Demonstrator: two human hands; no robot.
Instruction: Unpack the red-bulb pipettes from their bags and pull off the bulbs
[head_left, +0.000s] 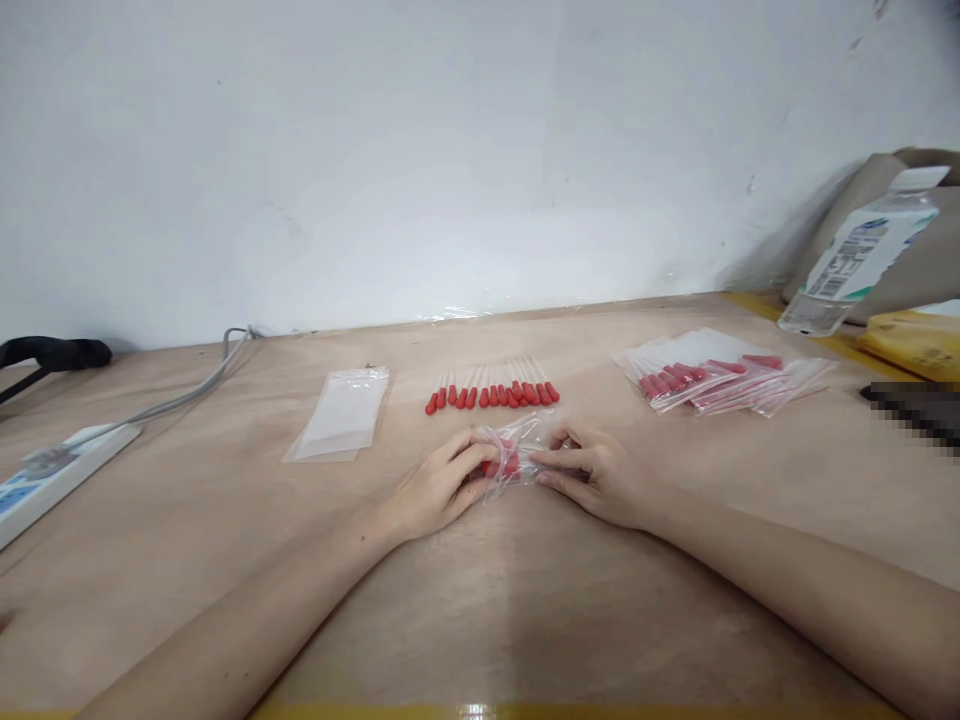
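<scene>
Between my two hands, low over the table, lies a clear plastic bag [531,432] with red-bulbed droppers [504,463] inside. My left hand [442,483] grips the bag's left end, its fingers closed around the plastic and the red bulbs. At the right end, the fingers of my right hand [596,475] pinch the plastic. Just beyond the bag, several loose droppers [493,396] lie in a row, red bulbs toward me and clear stems pointing away. How many droppers are in the bag is hidden by plastic and fingers.
Flat clear bags [341,412] lie stacked on the left. Filled bags of droppers [712,375] overlap on the right. Farther right stand a water bottle [862,250] and a yellow packet [915,340]. A power strip [67,475] with a grey cable [191,398] sits at far left.
</scene>
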